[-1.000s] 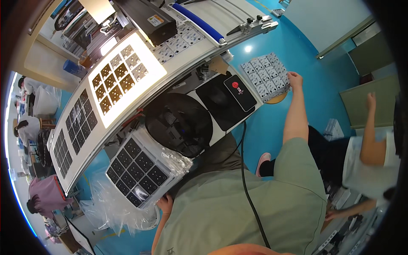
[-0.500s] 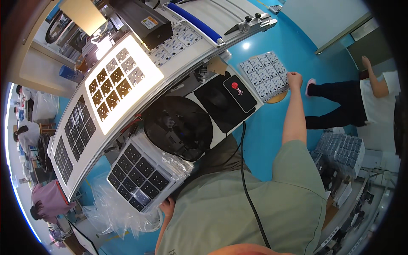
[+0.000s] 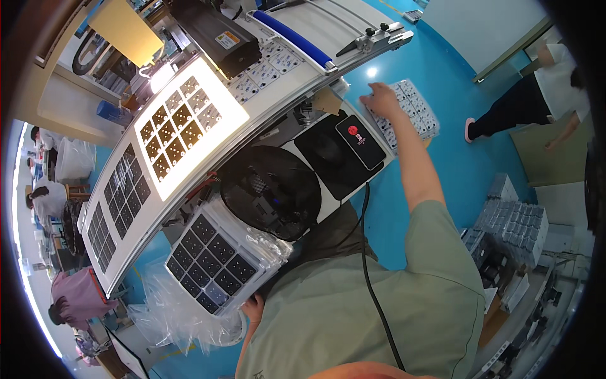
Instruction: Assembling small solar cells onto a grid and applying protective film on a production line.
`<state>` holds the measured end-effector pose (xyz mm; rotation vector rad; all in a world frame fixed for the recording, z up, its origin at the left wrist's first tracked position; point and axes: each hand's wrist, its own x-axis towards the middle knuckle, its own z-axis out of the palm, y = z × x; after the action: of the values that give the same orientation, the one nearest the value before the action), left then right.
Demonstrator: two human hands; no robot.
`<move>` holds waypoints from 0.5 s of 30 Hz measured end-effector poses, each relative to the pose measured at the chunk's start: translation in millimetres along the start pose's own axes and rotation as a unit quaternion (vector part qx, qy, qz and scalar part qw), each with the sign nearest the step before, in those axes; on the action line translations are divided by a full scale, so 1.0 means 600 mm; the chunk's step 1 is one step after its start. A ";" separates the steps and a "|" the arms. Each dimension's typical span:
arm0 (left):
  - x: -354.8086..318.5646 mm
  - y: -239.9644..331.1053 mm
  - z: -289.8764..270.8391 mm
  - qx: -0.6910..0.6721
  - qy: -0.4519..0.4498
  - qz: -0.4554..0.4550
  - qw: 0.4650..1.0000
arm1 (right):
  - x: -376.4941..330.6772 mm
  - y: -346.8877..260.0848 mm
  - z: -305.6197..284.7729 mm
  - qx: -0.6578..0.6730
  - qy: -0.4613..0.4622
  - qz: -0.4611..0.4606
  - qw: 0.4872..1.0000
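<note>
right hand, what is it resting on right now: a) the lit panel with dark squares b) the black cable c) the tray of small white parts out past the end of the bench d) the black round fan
c: the right hand lies on the tray of small white parts, arm stretched out, well away from the round fan and the lit panel.

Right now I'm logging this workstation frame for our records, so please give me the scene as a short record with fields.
setting: workstation on a blue floor, with a lit inspection panel holding dark square parts
left hand: at the near edge of a white tray of dark square parts, which lies on clear plastic bags
right hand: arm outstretched, resting on a tray of small pale parts
between the hands: round black fan guard, black pad with a red button
other people: one standing at upper right
</note>
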<state>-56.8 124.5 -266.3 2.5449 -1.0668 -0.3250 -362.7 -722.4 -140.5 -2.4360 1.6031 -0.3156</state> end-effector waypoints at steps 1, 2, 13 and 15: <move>0.003 0.015 -0.004 0.000 0.002 0.001 1.000 | -0.002 -0.018 0.000 0.001 0.002 -0.001 1.000; 0.004 0.031 -0.007 -0.004 0.032 0.012 0.999 | -0.008 -0.033 -0.001 -0.056 -0.050 0.004 0.997; 0.006 -0.008 0.015 0.049 0.049 0.029 0.997 | -0.036 -0.057 -0.041 -0.109 -0.140 0.009 0.984; 0.010 -0.002 0.012 0.005 0.035 0.001 0.999 | -0.045 -0.061 -0.047 -0.093 -0.120 -0.002 0.988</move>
<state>-54.3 118.9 -273.5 2.5430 -1.0486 -0.2297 -349.0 -685.2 -104.7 -2.4972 1.5847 0.1297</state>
